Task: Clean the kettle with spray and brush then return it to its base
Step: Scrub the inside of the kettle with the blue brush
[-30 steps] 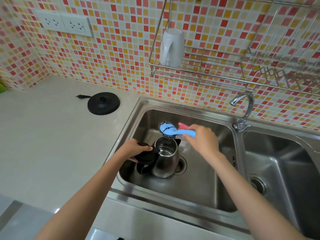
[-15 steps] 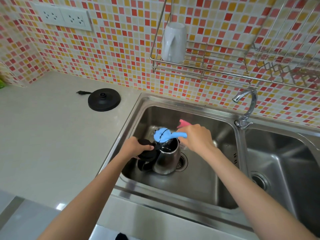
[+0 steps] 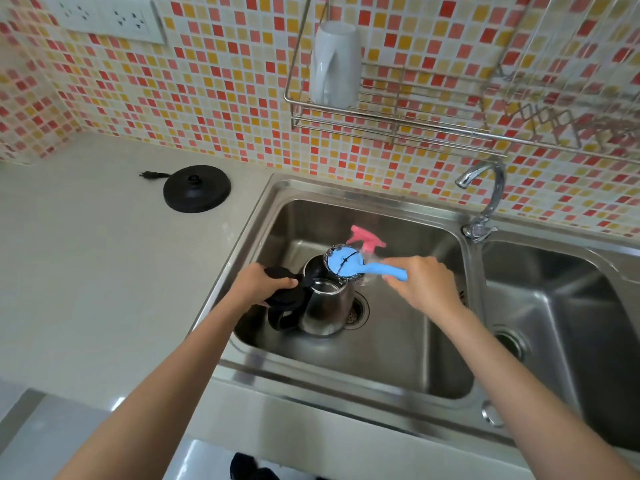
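The steel kettle (image 3: 325, 306) stood in the left sink basin (image 3: 398, 341) beside the drain, its lid open. The left hand (image 3: 258, 284) had its grip clenched on the kettle's black handle, while the right hand (image 3: 420, 284) grasped the blue brush (image 3: 349, 265) over the kettle's mouth. The black base (image 3: 196, 188) sat on the counter (image 3: 86, 271), well apart, and a pink-topped spray bottle (image 3: 367, 239) stood just behind the kettle.

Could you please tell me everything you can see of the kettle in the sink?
The kettle is shiny steel with a black handle and a black lid swung open. It stands upright in the left sink basin, beside the drain. The left hand grips its lid and handle top; the blue brush, held by the right hand, is at its rim.
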